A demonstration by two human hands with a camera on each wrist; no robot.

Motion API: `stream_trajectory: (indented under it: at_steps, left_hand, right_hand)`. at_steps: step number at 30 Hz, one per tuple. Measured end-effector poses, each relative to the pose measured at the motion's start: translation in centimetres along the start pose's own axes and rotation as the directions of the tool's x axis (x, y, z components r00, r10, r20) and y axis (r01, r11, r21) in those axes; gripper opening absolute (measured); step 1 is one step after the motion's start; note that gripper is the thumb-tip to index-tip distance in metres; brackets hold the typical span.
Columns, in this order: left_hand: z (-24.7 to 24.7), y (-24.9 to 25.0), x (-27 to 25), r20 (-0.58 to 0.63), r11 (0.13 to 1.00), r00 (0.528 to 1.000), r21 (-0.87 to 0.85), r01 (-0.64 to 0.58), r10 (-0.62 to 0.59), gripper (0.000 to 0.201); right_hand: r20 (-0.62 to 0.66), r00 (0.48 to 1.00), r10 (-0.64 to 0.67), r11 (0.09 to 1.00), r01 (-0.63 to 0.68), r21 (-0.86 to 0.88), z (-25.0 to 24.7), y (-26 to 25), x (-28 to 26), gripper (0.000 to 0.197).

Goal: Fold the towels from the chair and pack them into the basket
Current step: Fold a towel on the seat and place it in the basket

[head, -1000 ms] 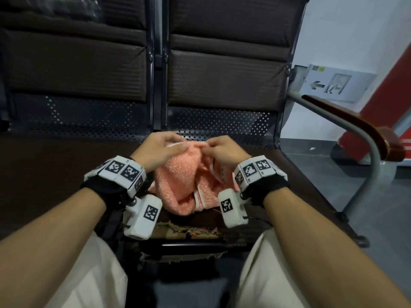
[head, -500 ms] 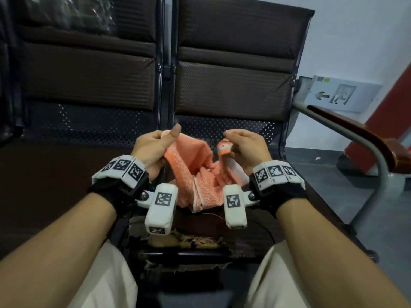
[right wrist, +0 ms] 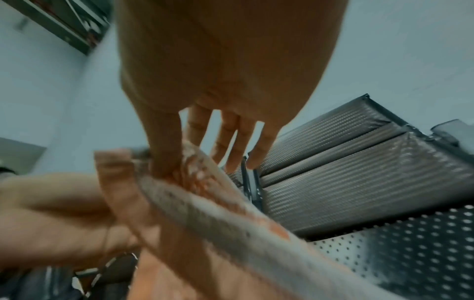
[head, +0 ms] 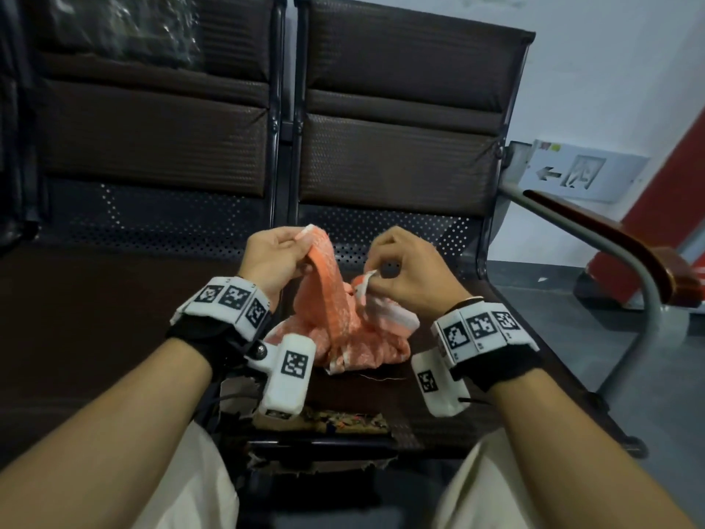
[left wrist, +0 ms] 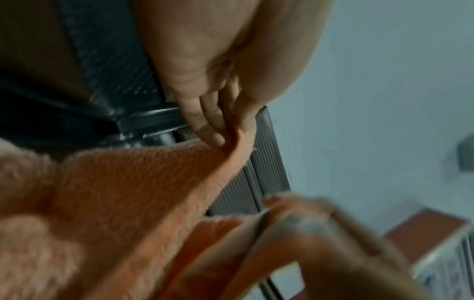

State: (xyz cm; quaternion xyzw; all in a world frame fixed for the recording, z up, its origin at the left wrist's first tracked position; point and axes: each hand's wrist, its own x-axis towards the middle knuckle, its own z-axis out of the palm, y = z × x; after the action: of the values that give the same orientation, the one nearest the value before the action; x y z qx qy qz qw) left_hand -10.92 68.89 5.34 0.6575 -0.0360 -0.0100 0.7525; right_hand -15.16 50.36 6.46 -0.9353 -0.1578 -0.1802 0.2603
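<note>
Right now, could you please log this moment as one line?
left hand: pinches towel corner | right hand: pinches white edge | towel: bunched on seat | basket: unseen

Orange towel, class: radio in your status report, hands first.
Left hand pinches orange towel corner, raised. Right hand pinches white-banded edge. Bulk bunched on chair seat. Basket not in view.

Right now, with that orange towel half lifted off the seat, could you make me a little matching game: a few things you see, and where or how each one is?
Things:
1. left hand
2. right hand
3. orange towel
4. wooden armrest

States:
a. pinches a white-edged corner
b. bunched on the seat, two parts lifted
c. on the chair's right side, untouched
d. grips an orange edge, raised highest

Pairs: 1-d, 2-a, 3-b, 4-c
</note>
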Motion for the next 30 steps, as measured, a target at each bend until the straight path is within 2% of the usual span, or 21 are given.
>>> stream_trajectory:
  at_steps: [3, 7, 11, 15, 18, 21, 23, 26, 28, 30]
  left_hand:
    - [0.6, 0.0, -0.8, 0.094, 0.991, 0.995, 0.133, -0.029, 0.017, 0.021]
    - [0.8, 0.2, -1.5, 0.195, 0.995, 0.981, 0.094, -0.012, -0.006, 0.020]
    - [0.5, 0.0, -1.5, 0.210, 0.998, 0.978, 0.057, -0.003, -0.009, 0.012]
    - [0.1, -0.2, -1.1, 0.233, 0.999, 0.972, 0.028, -0.025, 0.017, 0.018]
    - [0.0, -0.7, -1.1, 0.304, 0.988, 0.950, 0.109, -0.106, 0.069, 0.018]
    - [0.1, -1.0, -1.1, 0.321, 0.944, 0.931, 0.214, -0.251, 0.175, 0.017]
    - [0.3, -1.0, -1.1, 0.333, 0.913, 0.919, 0.270, -0.305, 0.209, 0.018]
    - [0.2, -0.7, -1.1, 0.307, 0.902, 0.921, 0.278, -0.329, 0.241, 0.016]
    - [-0.2, -0.5, -1.1, 0.268, 0.908, 0.930, 0.266, -0.324, 0.253, 0.017]
    - [-0.8, 0.0, -1.2, 0.205, 0.933, 0.948, 0.219, -0.286, 0.243, 0.019]
  right_hand:
    - [-0.055, 0.998, 0.022, 0.962, -0.007, 0.272, 0.4, -1.4, 0.3, 0.006]
    - [-0.091, 0.989, 0.119, 0.965, -0.093, 0.244, 1.5, -1.4, 0.9, 0.004]
    - [-0.139, 0.970, 0.200, 0.959, -0.165, 0.231, 1.9, -0.7, 1.4, 0.006]
    - [-0.134, 0.970, 0.205, 0.958, -0.171, 0.232, 2.0, -0.4, 1.6, 0.009]
    - [-0.134, 0.972, 0.192, 0.963, -0.160, 0.216, 2.2, -0.3, 1.6, 0.010]
    - [-0.122, 0.976, 0.180, 0.963, -0.149, 0.222, 2.1, -0.2, 1.4, 0.009]
    - [-0.105, 0.981, 0.165, 0.967, -0.140, 0.214, 1.8, 0.0, 1.4, 0.010]
    - [-0.021, 0.995, 0.095, 0.987, -0.091, 0.129, 0.8, 0.7, 1.0, 0.020]
    - [0.136, 0.990, 0.045, 0.999, -0.043, -0.017, -0.2, 1.6, 0.4, 0.031]
    - [0.295, 0.953, 0.073, 0.989, -0.030, -0.147, -1.0, 2.5, -0.5, 0.036]
